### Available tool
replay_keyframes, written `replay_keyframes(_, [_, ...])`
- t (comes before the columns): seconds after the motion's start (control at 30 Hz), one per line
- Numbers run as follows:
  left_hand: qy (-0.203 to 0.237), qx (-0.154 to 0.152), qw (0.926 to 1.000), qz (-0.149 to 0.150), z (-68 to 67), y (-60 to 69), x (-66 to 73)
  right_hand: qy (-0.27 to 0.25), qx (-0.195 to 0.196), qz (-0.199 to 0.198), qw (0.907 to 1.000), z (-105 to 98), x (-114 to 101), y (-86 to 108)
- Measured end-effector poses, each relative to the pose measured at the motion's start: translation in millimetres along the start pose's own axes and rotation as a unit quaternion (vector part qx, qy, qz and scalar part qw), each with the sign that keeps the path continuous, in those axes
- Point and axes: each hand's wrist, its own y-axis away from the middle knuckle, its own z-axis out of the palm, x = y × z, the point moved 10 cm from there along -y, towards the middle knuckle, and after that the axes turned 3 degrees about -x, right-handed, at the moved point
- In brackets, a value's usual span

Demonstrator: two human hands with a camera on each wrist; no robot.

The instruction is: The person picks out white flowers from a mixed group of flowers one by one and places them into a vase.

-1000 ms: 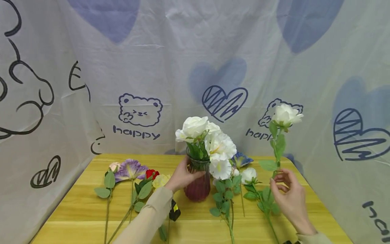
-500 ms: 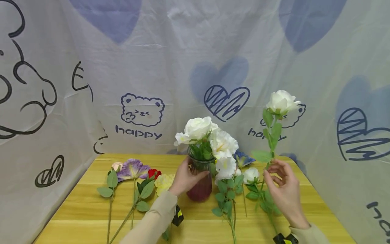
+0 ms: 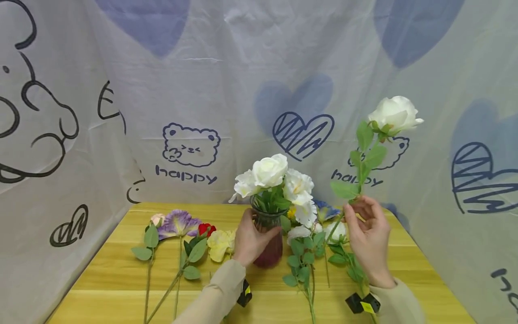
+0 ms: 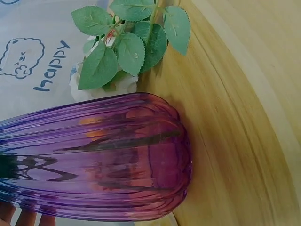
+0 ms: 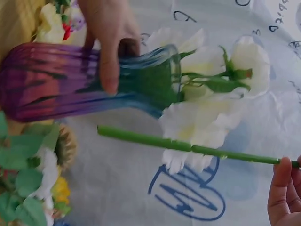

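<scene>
The left hand (image 3: pixel 254 238) reaches forward from a beige sleeve (image 3: pixel 220 292) and grips the vase (image 3: pixel 272 254) just below its neck, thumb laid across the near side, fingers bent round the glass. The vase stands on the wooden table (image 3: pixel 109 274) with white flowers (image 3: pixel 270 172) in its mouth. The right hand (image 3: pixel 369 240) is raised to the right of the vase, wrist upright, pinching the stem of a white rose (image 3: pixel 394 114) between thumb and fingertips. The bloom is above the hand, and the stem's bare lower part slants down toward the vase, its cut end free and apart from the glass.

Most of the left fingers are hidden behind the vase in the head view; the left wrist view shows only fingertips at its lower edge and cuts off the vase's top. The right wrist view crops the right hand and leaves the rose's bloom out of frame. Stems inside the tinted glass are too blurred to count. The left sleeve partly covers the stem below the yellow flower (image 3: pixel 221 245).
</scene>
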Motion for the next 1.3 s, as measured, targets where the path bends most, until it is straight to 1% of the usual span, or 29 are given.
replay_keyframes(0.1, [-0.004,0.002,1.0,-0.002,-0.6,0.2,1.0,-0.031,0.016,-0.016,0.9993,4.1,-7.2,-4.9])
replay_keyframes(0.23, [-0.001,0.004,1.0,-0.004,-0.8,0.3,0.7,-0.083,0.028,-0.039,0.9954,10.7,-16.7,-10.6])
replay_keyframes(0.43, [-0.003,0.006,1.0,-0.003,-1.0,2.1,0.9,-0.129,0.045,-0.057,0.989,19.7,-26.7,-16.0])
replay_keyframes(0.53, [-0.003,0.005,1.0,-0.004,-0.6,2.5,1.1,-0.162,0.058,-0.068,0.9827,23.8,-31.9,-17.6])
replay_keyframes(0.7, [-0.003,0.003,1.0,-0.001,-1.0,1.3,2.3,-0.225,0.073,-0.106,0.9659,30.4,-42.5,-19.3])
replay_keyframes(0.8, [-0.011,-0.002,0.9999,0.008,-1.6,-0.5,4.4,-0.243,0.076,-0.122,0.9594,34.3,-47.3,-20.3])
replay_keyframes(0.87, [-0.015,-0.009,0.9997,0.019,-1.7,-1.8,7.1,-0.245,0.077,-0.126,0.958,36.6,-48.4,-20.2])
replay_keyframes(0.93, [-0.013,-0.022,0.9994,0.025,-2.3,-2.7,8.7,-0.246,0.078,-0.127,0.9578,38.9,-48.6,-19.0])
replay_keyframes(0.97, [-0.006,-0.029,0.9993,0.023,-3.1,-2.6,8.7,-0.247,0.077,-0.128,0.9574,40.2,-48.5,-18.2])
replay_keyframes(1.07, [0.015,-0.05,0.9986,0.006,-7.8,0.1,6.7,-0.25,0.076,-0.133,0.956,43.2,-48.6,-15.1])
replay_keyframes(1.13, [0.018,-0.051,0.9985,-0.006,-14.0,3.6,5.9,-0.257,0.078,-0.137,0.9536,43.6,-49.0,-14.0])
replay_keyframes(1.17, [0.011,-0.047,0.9988,-0.01,-17.7,5.6,6.1,-0.259,0.08,-0.14,0.9524,43.0,-49.4,-13.7])
replay_keyframes(1.23, [-0.016,-0.026,0.9995,-0.004,-27.2,10.0,10.0,-0.26,0.088,-0.142,0.9509,41.1,-49.6,-13.7])
replay_keyframes(1.3, [-0.063,-0.001,0.9979,0.018,-36.3,14.7,18.8,-0.263,0.095,-0.143,0.9493,38.9,-49.5,-14.1])
